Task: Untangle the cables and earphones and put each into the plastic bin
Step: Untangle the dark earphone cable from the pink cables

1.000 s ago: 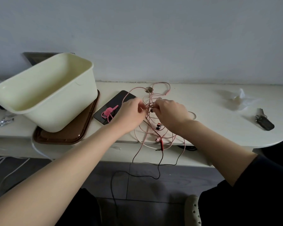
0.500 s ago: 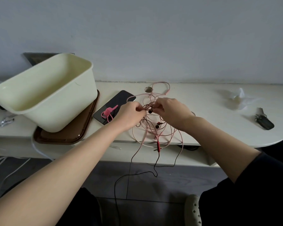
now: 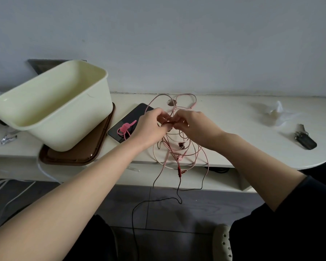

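A tangle of pink and dark red earphone cables (image 3: 179, 147) hangs over the middle of the white table (image 3: 233, 132), with loops behind my hands and a black cable (image 3: 154, 201) trailing down to the floor. My left hand (image 3: 151, 127) and my right hand (image 3: 194, 127) meet above the tangle, fingertips close together, each pinching strands at the knot. The cream plastic bin (image 3: 64, 117) stands tilted at the left on a brown tray (image 3: 79, 155); nothing shows on the part of its inside that I can see.
A black phone (image 3: 124, 127) with a pink cable tie (image 3: 125, 129) lies between bin and hands. A key fob (image 3: 305, 141) and crumpled clear plastic (image 3: 275, 112) sit at the right. White cables (image 3: 8, 193) run along the floor at the left.
Both hands have lifted the tangle a little higher off the table. The hanging cables rose with them. The bin has not moved.
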Demonstrator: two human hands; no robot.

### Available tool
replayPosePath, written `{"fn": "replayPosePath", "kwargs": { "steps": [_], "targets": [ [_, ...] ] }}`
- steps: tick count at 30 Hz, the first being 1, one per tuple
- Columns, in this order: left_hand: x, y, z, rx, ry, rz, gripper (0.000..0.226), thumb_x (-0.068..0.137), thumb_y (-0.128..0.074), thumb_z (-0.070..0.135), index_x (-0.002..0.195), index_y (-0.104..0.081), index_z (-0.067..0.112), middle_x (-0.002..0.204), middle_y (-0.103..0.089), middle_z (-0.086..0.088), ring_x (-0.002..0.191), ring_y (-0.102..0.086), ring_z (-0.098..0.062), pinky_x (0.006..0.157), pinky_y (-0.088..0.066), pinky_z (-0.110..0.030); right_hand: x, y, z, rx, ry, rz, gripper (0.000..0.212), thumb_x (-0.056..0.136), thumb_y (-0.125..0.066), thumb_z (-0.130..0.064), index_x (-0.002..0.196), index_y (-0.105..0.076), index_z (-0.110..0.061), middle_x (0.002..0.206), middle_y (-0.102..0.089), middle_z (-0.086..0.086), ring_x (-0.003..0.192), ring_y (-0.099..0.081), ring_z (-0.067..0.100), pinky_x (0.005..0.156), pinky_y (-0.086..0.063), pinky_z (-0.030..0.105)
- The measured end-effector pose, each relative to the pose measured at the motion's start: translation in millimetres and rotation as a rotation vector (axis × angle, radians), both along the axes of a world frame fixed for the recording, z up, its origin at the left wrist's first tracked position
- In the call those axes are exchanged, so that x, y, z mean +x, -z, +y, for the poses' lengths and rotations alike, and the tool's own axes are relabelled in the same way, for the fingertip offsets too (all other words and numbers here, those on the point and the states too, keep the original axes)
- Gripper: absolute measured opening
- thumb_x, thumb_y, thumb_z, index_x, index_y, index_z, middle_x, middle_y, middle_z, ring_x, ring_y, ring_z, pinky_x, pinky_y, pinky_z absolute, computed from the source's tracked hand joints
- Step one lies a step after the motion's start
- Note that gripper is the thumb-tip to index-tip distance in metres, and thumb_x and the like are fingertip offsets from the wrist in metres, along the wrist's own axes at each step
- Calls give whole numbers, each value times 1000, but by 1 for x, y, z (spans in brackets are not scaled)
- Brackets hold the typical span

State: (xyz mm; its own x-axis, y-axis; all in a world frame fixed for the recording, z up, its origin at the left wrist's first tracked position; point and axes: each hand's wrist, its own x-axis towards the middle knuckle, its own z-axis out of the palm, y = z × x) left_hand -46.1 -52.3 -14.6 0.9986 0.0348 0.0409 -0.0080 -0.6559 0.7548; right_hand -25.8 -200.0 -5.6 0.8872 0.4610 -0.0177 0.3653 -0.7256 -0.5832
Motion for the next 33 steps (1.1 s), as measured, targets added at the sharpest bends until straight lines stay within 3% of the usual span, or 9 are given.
{"fn": "replayPosePath", "kwargs": {
  "steps": [6,10,13,15,18,22,26,30,33],
  "targets": [
    [3,3,2,15,-29,-19,9,86,-66,11,89,-60,15,86,-62,5,67,-50,2,58,-35,-2,4,4,-2,-34,6,41,20,90,-57,-7,109,-64,-8,106,-65,8,81,-54,19,68,-36,21],
    [5,5,3,-4,-59,-19,9,87,-65,12,88,-58,17,89,-63,4,81,-55,-11,64,-35,-11,3,2,1,71,36,26,12,92,-56,-10,99,-65,-8,91,-64,7,76,-62,26,72,-51,35],
    [6,5,4,-61,-68,5,6,89,-62,13,89,-60,18,86,-64,3,79,-57,-14,70,-40,-21,7,2,-2,120,79,-7,9,91,-58,-15,97,-65,-12,71,-58,-5,69,-56,20,67,-47,32],
    [6,4,4,-51,-63,15,6,90,-60,12,93,-62,17,90,-65,2,80,-57,-13,70,-40,-17,10,3,-4,97,94,-23,11,91,-58,-15,98,-66,-12,67,-53,-11,69,-52,17,65,-40,28],
    [5,3,5,11,-45,68,13,88,-63,12,100,-61,14,92,-62,4,82,-54,-10,60,-38,-6,10,4,-5,75,97,-45,14,93,-55,-14,101,-67,-13,77,-60,-4,74,-54,18,68,-42,29],
    [4,7,6,-13,18,245,17,87,-65,18,102,-57,14,86,-59,1,73,-53,-12,58,-40,-22,12,7,-5,63,128,-75,20,95,-48,-11,105,-65,-13,93,-68,3,83,-58,21,75,-47,33],
    [3,7,7,8,100,203,12,91,-61,19,96,-68,11,78,-63,2,63,-52,-10,58,-40,-21,16,11,-9,28,195,-115,24,96,-43,-12,107,-64,-14,101,-68,9,96,-58,29,80,-48,39],
    [1,2,11,31,81,171,17,94,-55,14,84,-70,13,64,-61,9,52,-49,-7,46,-39,-10,20,17,-13,-46,280,-88,24,95,-37,-12,111,-55,-15,102,-67,9,90,-60,31,74,-48,36],
    [2,-1,11,19,23,121,20,96,-52,20,85,-68,17,64,-60,11,63,-56,-7,67,-46,-19,21,20,-16,-97,303,-95,24,95,-38,-9,112,-54,-13,103,-66,10,90,-59,30,66,-41,31]
  ]
}}
